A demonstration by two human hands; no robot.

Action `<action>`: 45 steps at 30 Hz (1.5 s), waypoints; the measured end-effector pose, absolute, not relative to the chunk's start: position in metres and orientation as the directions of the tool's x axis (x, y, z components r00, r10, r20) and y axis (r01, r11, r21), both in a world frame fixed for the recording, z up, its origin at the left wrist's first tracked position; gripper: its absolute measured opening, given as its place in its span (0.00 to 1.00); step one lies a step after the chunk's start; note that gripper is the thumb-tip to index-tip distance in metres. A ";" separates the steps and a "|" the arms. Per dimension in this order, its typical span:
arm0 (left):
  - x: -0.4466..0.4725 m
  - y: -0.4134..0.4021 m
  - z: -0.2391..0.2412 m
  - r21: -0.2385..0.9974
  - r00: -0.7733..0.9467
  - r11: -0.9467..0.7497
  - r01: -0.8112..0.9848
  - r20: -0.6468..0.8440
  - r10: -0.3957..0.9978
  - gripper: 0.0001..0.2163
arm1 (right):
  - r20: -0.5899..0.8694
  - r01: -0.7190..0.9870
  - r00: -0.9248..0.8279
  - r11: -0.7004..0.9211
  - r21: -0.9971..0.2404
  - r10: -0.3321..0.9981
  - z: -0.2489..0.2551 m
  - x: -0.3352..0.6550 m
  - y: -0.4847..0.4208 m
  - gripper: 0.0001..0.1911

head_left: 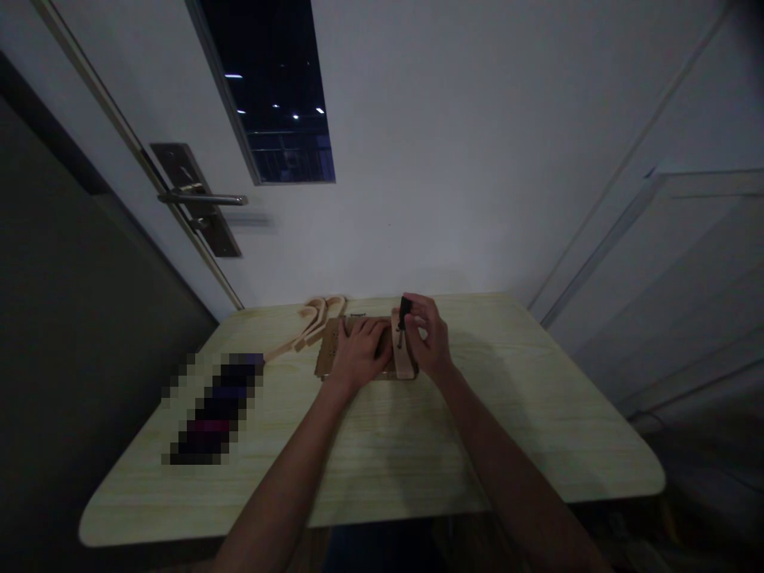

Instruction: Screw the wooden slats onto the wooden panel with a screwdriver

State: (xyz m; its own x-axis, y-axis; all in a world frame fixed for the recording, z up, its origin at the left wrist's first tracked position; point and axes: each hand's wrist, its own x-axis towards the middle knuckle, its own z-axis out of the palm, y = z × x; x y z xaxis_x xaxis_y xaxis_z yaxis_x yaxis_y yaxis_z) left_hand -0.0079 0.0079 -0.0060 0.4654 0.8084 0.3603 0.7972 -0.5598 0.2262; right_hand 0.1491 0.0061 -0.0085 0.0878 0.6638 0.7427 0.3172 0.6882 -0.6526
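Centre: right hand (432, 341) pinching black-handled tool (404, 312), long axis near-vertical, tip down; left hand (359, 355), fingers apart, on perforated brown board (326, 352).

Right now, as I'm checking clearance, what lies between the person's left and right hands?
In the head view, a pale wooden piece lies between the left hand and the right hand, which holds a black object near the piece's far end.

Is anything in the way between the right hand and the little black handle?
Nothing I can see: the right hand already has its fingers on the black handle. The left hand rests on the brown board, off to the handle's left, not between them.
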 end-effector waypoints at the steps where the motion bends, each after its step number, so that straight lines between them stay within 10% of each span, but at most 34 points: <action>1: -0.008 0.008 -0.006 0.225 0.466 -0.559 0.798 0.358 0.809 0.16 | 0.744 0.329 0.098 0.684 -0.651 0.661 -0.009 0.149 0.007 0.15; 45: -0.008 0.009 -0.006 0.205 0.466 -0.554 0.807 0.356 0.810 0.16 | 0.785 0.386 0.117 0.700 -0.601 0.609 -0.005 0.149 0.005 0.14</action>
State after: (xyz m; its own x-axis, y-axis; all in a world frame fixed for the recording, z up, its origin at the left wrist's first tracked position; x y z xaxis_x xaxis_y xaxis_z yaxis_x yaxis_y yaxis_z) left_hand -0.0081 0.0087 -0.0059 0.4663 0.8099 0.3558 0.8066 -0.5544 0.2049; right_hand 0.1486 0.0051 -0.0055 0.1165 0.6088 0.7847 0.3862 0.7002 -0.6005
